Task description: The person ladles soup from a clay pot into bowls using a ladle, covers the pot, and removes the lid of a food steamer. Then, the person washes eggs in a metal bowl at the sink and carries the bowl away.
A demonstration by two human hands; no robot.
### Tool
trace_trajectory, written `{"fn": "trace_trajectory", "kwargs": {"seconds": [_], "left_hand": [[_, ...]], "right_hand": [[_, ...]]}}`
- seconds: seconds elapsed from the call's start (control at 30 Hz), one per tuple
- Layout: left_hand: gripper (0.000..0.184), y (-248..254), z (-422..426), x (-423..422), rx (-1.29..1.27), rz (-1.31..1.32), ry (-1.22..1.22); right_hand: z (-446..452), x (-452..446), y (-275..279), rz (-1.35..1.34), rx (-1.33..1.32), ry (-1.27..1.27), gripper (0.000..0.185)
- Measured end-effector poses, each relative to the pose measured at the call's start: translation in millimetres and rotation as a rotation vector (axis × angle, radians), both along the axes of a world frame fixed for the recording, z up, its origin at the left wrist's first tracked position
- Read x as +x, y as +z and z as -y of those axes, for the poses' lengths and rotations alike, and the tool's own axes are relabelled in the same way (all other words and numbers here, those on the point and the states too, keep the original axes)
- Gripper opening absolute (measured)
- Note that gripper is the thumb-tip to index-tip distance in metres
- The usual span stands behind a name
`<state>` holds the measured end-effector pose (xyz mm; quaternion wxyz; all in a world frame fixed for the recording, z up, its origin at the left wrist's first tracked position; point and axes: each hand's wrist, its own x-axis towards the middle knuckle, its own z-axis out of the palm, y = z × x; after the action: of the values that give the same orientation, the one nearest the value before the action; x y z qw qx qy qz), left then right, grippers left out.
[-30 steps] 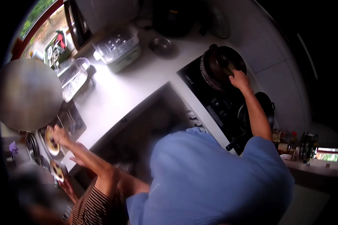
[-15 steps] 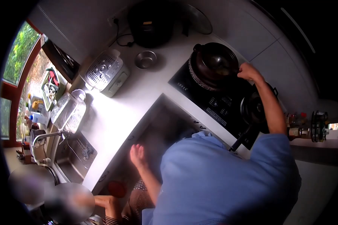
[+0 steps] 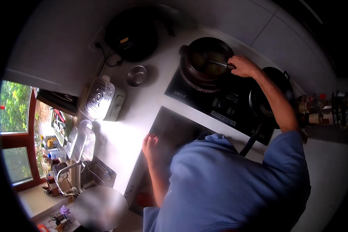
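My right hand (image 3: 243, 66) is closed round the dark handle of a ladle (image 3: 219, 63). The ladle's metal shaft reaches into a dark brown pot (image 3: 189, 69), and its bowl end is hard to make out in the contents. Inside the pot are liquid and pale yellowish pieces. The pot stands on the left burner of a black two-burner cooktop (image 3: 205, 101). My left hand (image 3: 150, 143) hangs near the counter's front edge, fingers extended and nothing in it.
A black frying pan (image 3: 272, 92) sits on the right burner, its handle toward me. On the counter are a metal bowl (image 3: 137, 76), a pale perforated box (image 3: 114, 102), a black appliance (image 3: 131, 34) and a clear rack (image 3: 83, 141). The sink (image 3: 104, 170) lies left; jars (image 3: 315, 108) stand right.
My right hand has moved left over the pot, and the ladle's shaft now shows. My left hand has risen slightly. The view has turned; another person's arm and striped clothing have left it.
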<state>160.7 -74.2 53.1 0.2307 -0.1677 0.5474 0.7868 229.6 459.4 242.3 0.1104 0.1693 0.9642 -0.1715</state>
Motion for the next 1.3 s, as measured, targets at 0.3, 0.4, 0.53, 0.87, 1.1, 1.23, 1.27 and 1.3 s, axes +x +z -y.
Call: {"fn": "trace_trajectory", "kwargs": {"seconds": [0.3, 0.4, 0.53, 0.87, 1.1, 1.23, 1.27, 1.3], "left_hand": [[0.032, 39.0, -70.4, -17.4, 0.031, -0.001, -0.166], [0.032, 37.8, -84.9, -24.6, 0.104, -0.040, -0.279], [0.030, 50.1, -110.8, -24.7, 0.074, -0.093, -0.479], [0.048, 94.9, -222.6, 9.2, 0.202, -0.116, -1.251], [0.033, 77.8, -296.3, 28.8, 0.339, 0.032, -1.114], [0.021, 72.3, -296.5, 26.3, 0.293, -0.136, -1.113], [0.022, 72.7, -293.9, 23.2, 0.250, -0.163, -1.130], [0.023, 78.4, -291.3, 18.8, 0.208, -0.191, -1.144]], "right_hand": [[-21.1, 52.3, 44.2, -0.220, 0.485, 0.099, 0.015], [-9.2, 69.5, 42.9, -0.273, 0.545, -0.031, 0.017], [20.4, 95.6, 27.0, -0.258, 0.459, -0.261, 0.029], [141.8, 88.0, -35.3, -0.374, 0.289, -0.684, 0.032], [207.4, 71.4, -77.2, -0.601, -0.124, -0.852, 0.036], [224.2, 76.2, -88.9, -0.764, -0.109, -0.742, 0.034], [222.4, 82.5, -90.8, -0.783, -0.228, -0.694, 0.033], [218.3, 91.5, -75.7, -0.802, -0.347, -0.641, 0.032]]}}
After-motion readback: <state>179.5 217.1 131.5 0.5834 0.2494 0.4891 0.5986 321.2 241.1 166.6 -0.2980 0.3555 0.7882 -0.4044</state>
